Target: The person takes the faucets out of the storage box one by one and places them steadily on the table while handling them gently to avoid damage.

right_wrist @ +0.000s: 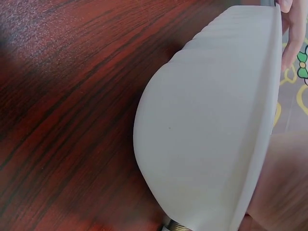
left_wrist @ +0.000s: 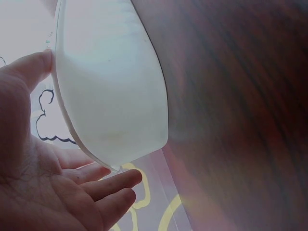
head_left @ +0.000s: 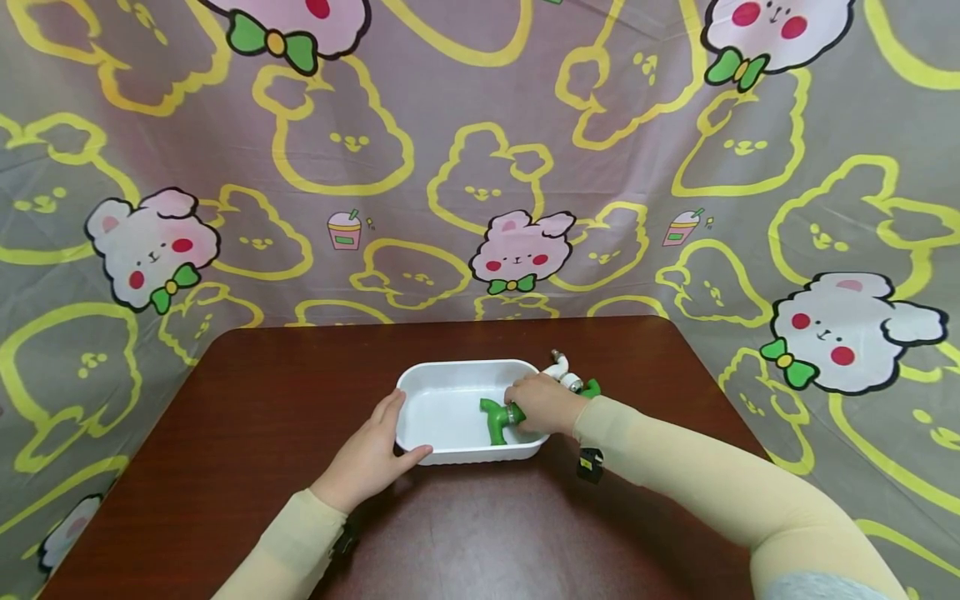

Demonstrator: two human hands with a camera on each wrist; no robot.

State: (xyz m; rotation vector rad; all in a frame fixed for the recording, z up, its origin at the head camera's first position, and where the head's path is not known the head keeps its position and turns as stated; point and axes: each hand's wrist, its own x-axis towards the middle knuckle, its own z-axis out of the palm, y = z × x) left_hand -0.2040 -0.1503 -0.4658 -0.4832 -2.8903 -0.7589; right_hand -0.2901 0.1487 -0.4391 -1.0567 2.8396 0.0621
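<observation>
A white oblong tray with a raised rim stands on the table. At its left end my left hand touches the rim, thumb toward the near side and fingers along the end; the left wrist view shows these fingers fairly straight. Reaching over the tray's right end, my right hand holds a green branched pipe fitting with a metal collar, its forked part over the tray floor. The right wrist view shows mostly the tray's outer wall, which hides the right fingers.
Just beyond the tray's right end lie a white bent fitting with a metal end and a green piece. The dark brown table meets a patterned cloth at the back and sides.
</observation>
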